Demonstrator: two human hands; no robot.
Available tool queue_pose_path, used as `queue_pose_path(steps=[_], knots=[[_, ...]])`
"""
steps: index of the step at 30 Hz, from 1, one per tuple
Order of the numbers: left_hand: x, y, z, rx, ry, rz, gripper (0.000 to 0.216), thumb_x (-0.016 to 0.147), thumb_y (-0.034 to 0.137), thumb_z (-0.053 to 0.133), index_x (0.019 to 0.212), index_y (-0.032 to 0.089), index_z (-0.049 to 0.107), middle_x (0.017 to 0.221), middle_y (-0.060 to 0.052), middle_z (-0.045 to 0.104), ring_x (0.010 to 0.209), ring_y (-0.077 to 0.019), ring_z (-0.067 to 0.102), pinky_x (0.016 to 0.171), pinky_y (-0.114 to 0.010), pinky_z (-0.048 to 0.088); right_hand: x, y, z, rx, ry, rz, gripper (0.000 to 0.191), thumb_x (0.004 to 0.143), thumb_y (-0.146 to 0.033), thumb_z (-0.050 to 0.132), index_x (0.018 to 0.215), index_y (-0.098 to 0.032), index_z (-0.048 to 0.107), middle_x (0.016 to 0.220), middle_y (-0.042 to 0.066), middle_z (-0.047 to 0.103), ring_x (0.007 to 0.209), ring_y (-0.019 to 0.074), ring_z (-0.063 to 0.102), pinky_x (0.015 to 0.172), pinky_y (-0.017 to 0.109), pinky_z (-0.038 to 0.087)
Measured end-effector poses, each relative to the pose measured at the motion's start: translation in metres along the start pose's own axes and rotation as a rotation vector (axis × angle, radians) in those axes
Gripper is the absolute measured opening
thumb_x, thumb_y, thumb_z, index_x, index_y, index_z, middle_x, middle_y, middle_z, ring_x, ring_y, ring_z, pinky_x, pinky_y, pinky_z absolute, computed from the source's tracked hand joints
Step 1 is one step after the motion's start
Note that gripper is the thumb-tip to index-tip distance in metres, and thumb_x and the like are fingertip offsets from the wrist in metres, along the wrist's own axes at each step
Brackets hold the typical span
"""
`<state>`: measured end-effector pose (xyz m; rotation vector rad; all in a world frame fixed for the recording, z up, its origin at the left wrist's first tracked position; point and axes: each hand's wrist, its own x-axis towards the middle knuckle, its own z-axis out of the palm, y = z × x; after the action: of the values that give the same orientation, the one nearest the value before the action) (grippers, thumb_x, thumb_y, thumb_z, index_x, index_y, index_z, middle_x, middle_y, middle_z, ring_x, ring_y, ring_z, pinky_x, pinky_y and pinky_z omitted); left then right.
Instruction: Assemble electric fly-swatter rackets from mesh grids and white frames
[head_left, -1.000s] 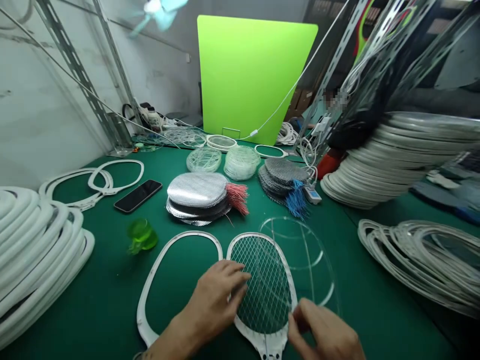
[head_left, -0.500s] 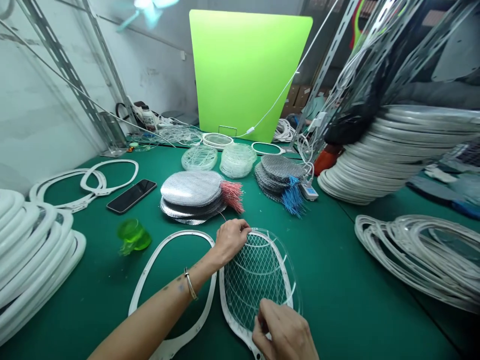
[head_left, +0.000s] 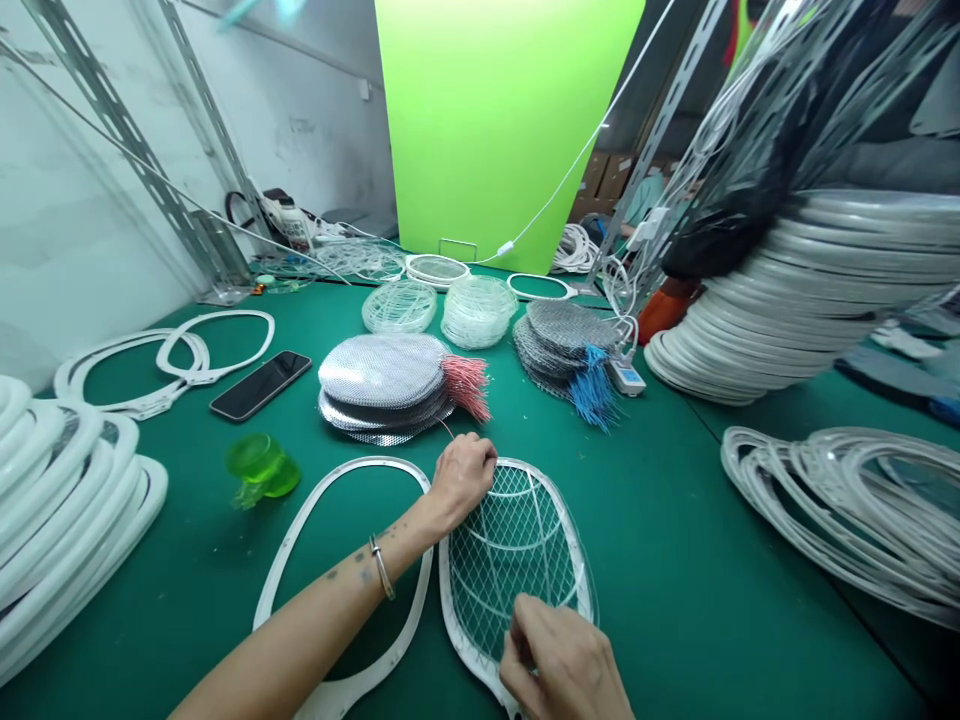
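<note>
A white oval racket frame (head_left: 577, 575) with a wire mesh (head_left: 502, 560) and a clear plastic grid laid in it lies on the green table (head_left: 675, 530). My left hand (head_left: 461, 475) is closed on the frame's far rim, pinching the clear grid there. At the frame's near end, my right hand (head_left: 562, 660) has its fingers pinched on the grid's edge. An empty white frame (head_left: 300, 530) lies just left of the meshed frame, under my left forearm.
Behind lie a stack of silver meshes with red wires (head_left: 390, 375), a stack with blue wires (head_left: 566, 345) and clear grids (head_left: 476, 308). A phone (head_left: 260, 385) and a green cup (head_left: 262, 465) sit left. White frame stacks (head_left: 60, 500) (head_left: 795, 300) flank the table.
My left hand has gone from the mesh's near left side to the frame's far rim. The clear grid, earlier off to the right, now lies on the mesh inside the frame.
</note>
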<state>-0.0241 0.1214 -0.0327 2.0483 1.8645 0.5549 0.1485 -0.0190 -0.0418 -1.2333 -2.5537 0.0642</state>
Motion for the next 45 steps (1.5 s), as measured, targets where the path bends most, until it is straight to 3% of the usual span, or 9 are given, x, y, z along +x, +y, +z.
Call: queue_pose_path(steps=[9,17,25,29,32,37,39,41,45], knots=[[-0.007,0.003,-0.005,0.094,0.027,0.073,0.011,0.092,0.02,0.053,0.094,0.02,0.065,0.094,-0.003,0.064,0.093,-0.0191,0.056,0.085,-0.03,0.042,-0.005,-0.001,0.005,0.026,0.036,0.01,0.016,0.083,-0.012,0.045,0.072,-0.023,0.042,0.06,-0.004,0.049,0.05,0.012,0.043,0.051,0.029,0.022],[-0.007,0.002,-0.001,0.161,0.028,0.092,0.014,0.093,0.019,0.053,0.093,0.021,0.067,0.092,-0.003,0.065,0.088,-0.0188,0.058,0.077,-0.029,0.043,-0.004,0.0,0.006,0.02,0.021,0.013,0.015,0.082,-0.012,0.044,0.072,-0.023,0.042,0.06,-0.004,0.05,0.05,0.012,0.044,0.05,0.029,0.022],[-0.009,0.002,-0.003,0.269,-0.008,0.261,0.019,0.088,0.016,0.051,0.09,0.019,0.07,0.094,-0.007,0.065,0.087,-0.0227,0.058,0.08,-0.037,0.043,-0.005,0.0,0.009,-0.005,-0.045,0.046,0.014,0.082,-0.013,0.044,0.073,-0.024,0.042,0.061,-0.003,0.053,0.051,0.013,0.049,0.048,0.027,0.026],[-0.017,0.004,-0.007,0.303,-0.036,0.386,0.022,0.083,0.016,0.054,0.099,0.014,0.068,0.106,-0.012,0.063,0.098,-0.0258,0.057,0.089,-0.041,0.042,0.0,0.0,-0.002,0.042,-0.113,0.009,0.015,0.083,-0.014,0.049,0.074,-0.024,0.042,0.062,-0.004,0.053,0.05,0.0119,0.05,0.045,0.025,0.029],[-0.017,0.0,-0.008,0.302,-0.032,0.405,0.027,0.083,0.016,0.052,0.106,0.013,0.068,0.115,-0.015,0.06,0.112,-0.0277,0.053,0.101,-0.045,0.036,0.001,-0.005,-0.011,0.104,-0.128,0.076,0.016,0.087,-0.016,0.05,0.074,-0.024,0.044,0.065,-0.004,0.053,0.053,0.0123,0.053,0.047,0.024,0.034],[-0.015,-0.01,-0.014,0.24,-0.039,0.409,0.032,0.084,0.014,0.052,0.111,0.019,0.068,0.14,-0.012,0.048,0.138,-0.028,0.033,0.116,-0.051,0.014,-0.014,-0.011,-0.024,0.267,0.028,0.238,0.004,0.093,-0.024,0.054,0.09,-0.022,0.054,0.081,0.0,0.062,0.064,0.0124,0.059,0.056,0.024,0.04],[-0.028,-0.01,-0.02,0.158,0.027,0.412,0.038,0.086,0.013,0.051,0.122,0.019,0.062,0.142,-0.011,0.046,0.139,-0.0274,0.031,0.116,-0.052,0.014,-0.027,-0.01,-0.03,0.331,0.116,0.277,0.004,0.092,-0.025,0.057,0.089,-0.022,0.056,0.08,0.0,0.063,0.064,0.0116,0.058,0.058,0.024,0.04],[-0.056,-0.005,-0.026,0.026,0.065,0.43,0.034,0.09,0.017,0.052,0.124,0.019,0.06,0.135,-0.01,0.053,0.132,-0.0257,0.04,0.112,-0.048,0.026,-0.043,-0.009,-0.035,0.358,0.168,0.24,0.003,0.09,-0.02,0.06,0.087,-0.022,0.058,0.078,0.0,0.065,0.066,0.0118,0.059,0.062,0.024,0.042],[-0.13,0.007,-0.029,-0.132,-0.166,0.508,0.017,0.092,0.03,0.058,0.106,0.023,0.065,0.107,-0.003,0.065,0.101,-0.0194,0.057,0.089,-0.036,0.046,-0.068,-0.01,-0.039,0.298,0.151,0.046,0.018,0.087,-0.013,0.062,0.102,-0.022,0.066,0.09,0.003,0.071,0.08,0.0154,0.064,0.072,0.028,0.046]])
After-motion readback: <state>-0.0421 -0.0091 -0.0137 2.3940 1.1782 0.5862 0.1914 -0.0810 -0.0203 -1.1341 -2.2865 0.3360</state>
